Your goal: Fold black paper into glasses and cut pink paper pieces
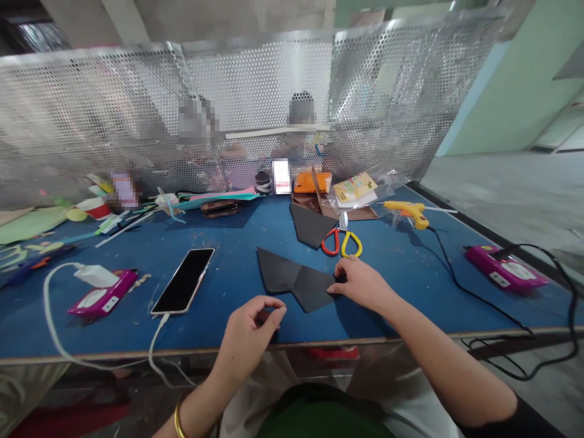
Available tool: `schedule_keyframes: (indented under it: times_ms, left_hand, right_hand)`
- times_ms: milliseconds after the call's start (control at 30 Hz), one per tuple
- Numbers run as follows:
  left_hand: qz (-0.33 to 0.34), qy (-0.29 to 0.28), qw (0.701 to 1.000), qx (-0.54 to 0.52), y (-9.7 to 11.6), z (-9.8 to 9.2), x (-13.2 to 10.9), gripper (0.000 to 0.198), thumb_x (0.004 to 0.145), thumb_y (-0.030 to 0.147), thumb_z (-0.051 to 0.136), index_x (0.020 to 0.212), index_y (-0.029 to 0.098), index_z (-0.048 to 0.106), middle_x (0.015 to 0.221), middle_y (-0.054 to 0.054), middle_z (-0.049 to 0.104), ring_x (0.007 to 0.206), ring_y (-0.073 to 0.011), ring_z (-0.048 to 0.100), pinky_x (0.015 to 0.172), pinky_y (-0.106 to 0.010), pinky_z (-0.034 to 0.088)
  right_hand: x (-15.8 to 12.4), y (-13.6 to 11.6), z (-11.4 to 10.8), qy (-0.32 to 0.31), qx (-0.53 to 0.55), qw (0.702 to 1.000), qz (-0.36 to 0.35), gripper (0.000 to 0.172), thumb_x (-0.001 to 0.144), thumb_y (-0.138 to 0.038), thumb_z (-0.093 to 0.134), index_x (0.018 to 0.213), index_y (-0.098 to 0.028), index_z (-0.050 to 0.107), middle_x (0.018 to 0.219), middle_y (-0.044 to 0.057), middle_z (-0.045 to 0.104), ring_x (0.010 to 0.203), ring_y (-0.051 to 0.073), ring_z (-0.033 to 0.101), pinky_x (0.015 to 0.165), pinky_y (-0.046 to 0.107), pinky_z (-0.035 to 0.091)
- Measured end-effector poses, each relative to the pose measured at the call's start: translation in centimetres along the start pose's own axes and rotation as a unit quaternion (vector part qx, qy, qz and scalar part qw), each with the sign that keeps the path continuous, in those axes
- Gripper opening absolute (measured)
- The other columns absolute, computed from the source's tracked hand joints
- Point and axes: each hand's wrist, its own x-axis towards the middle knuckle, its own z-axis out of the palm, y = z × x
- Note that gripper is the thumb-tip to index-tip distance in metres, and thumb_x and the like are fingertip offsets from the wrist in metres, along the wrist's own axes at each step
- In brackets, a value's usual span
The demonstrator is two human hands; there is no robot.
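Note:
A dark grey folded sheet (296, 281) lies flat on the blue table (401, 274), close to the front edge. My right hand (360, 283) rests on the sheet's right end and pinches its edge with curled fingers. My left hand (253, 322) hovers near the front edge just left of the sheet, thumb and forefinger pinched together; what is between them is too small to name. A second dark sheet (312, 224) lies farther back. Scissors with a red and a yellow handle (340, 240) lie beside it, just beyond my right hand.
A phone (184, 281) on a white cable lies left of the sheet. Pink power strips sit at the left (103, 297) and right (504, 267). A yellow glue gun (406, 212) with a black cord lies at the back right. A perforated metal screen (255, 97) stands behind, with people beyond it.

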Motion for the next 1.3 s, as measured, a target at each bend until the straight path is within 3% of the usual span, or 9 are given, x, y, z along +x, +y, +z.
schedule_keyframes:
  times_ms: [133,267,433,533,700,833,933,1100,1300]
  left_hand:
    - [-0.013,0.133,0.989,0.071,-0.3,-1.8,2.5,0.031,0.075,0.045,0.07,0.097,0.023,0.07,0.087,-0.004,0.071,0.071,-0.0209,0.061,0.066,-0.033,0.047]
    - [-0.031,0.102,0.994,0.004,-0.5,-2.6,4.7,0.034,0.07,0.043,0.075,0.095,0.021,0.07,0.087,-0.003,0.071,0.074,-0.0203,0.064,0.073,-0.034,0.049]
    - [-0.073,0.124,0.979,-0.147,-0.3,-0.6,4.1,0.066,0.078,0.048,0.067,0.132,0.015,0.05,0.125,-0.016,0.064,0.106,-0.0248,0.066,0.082,-0.036,0.055]
    - [-0.108,0.092,0.958,-0.25,0.5,1.2,2.9,0.066,0.085,0.05,0.06,0.138,0.014,0.042,0.132,-0.019,0.062,0.111,-0.0242,0.067,0.085,-0.037,0.057]
    - [-0.15,-0.031,0.925,-0.348,2.1,3.4,2.3,0.053,0.078,0.044,0.071,0.119,0.013,0.061,0.112,-0.017,0.073,0.094,-0.0241,0.073,0.078,-0.035,0.058]
    - [-0.153,-0.025,0.926,-0.344,1.9,2.9,3.3,0.047,0.069,0.038,0.079,0.109,0.014,0.068,0.095,-0.009,0.075,0.079,-0.0183,0.07,0.07,-0.029,0.054]
    - [-0.16,0.001,0.933,-0.322,1.0,1.2,4.2,0.045,0.068,0.031,0.078,0.109,0.015,0.07,0.087,-0.005,0.074,0.07,-0.0139,0.066,0.061,-0.023,0.049]
    - [-0.155,0.015,0.942,-0.296,0.3,-1.5,5.5,0.044,0.068,0.027,0.076,0.111,0.018,0.072,0.088,-0.003,0.075,0.066,-0.0131,0.065,0.058,-0.023,0.045]
    - [-0.15,-0.03,0.946,-0.286,-0.4,-2.4,5.9,0.046,0.065,0.031,0.075,0.11,0.018,0.072,0.094,-0.006,0.077,0.081,-0.0197,0.071,0.075,-0.03,0.054]
  right_hand:
    - [0.2,0.2,0.2,0.002,0.042,0.999,0.005,0.022,0.068,-0.024,0.08,0.072,-0.022,0.059,0.082,0.004,0.062,0.074,0.02,0.059,0.059,0.028,0.036]
    - [-0.3,0.3,0.5,0.009,0.127,0.992,-0.001,0.017,0.078,-0.021,0.065,0.068,-0.023,0.051,0.066,-0.001,0.059,0.063,0.018,0.057,0.056,0.027,0.036]
    - [-1.9,0.0,1.4,0.063,0.27,0.961,0.001,0.018,0.092,-0.029,0.044,0.075,-0.026,0.047,0.061,-0.004,0.059,0.053,0.017,0.062,0.054,0.029,0.049]
    - [-3.2,-1.2,2.7,0.11,0.334,0.936,-0.009,0.016,0.097,-0.029,0.036,0.089,-0.025,0.049,0.073,0.001,0.069,0.061,0.018,0.07,0.061,0.032,0.057]
    - [-5.8,-4.4,5.5,0.15,0.361,0.919,-0.049,0.021,0.102,-0.024,0.026,0.106,-0.022,0.047,0.08,0.005,0.075,0.066,0.019,0.074,0.062,0.029,0.059]
    - [-7.0,-4.9,4.8,0.144,0.282,0.941,-0.121,0.016,0.103,-0.026,0.037,0.104,-0.023,0.053,0.084,0.003,0.076,0.073,0.017,0.074,0.065,0.025,0.058]
    - [-5.4,-2.6,2.4,0.129,0.131,0.966,-0.181,0.018,0.101,-0.027,0.045,0.099,-0.022,0.063,0.088,0.004,0.076,0.078,0.02,0.073,0.071,0.031,0.058]
    - [0.0,3.4,-0.6,0.128,-0.059,0.964,-0.226,0.03,0.094,-0.018,0.055,0.121,-0.014,0.065,0.137,0.018,0.063,0.133,0.031,0.053,0.111,0.051,0.038]
    - [1.8,7.7,-0.1,0.124,-0.197,0.95,-0.208,0.033,0.097,-0.027,0.053,0.125,-0.011,0.064,0.133,0.021,0.066,0.127,0.033,0.059,0.106,0.054,0.041]
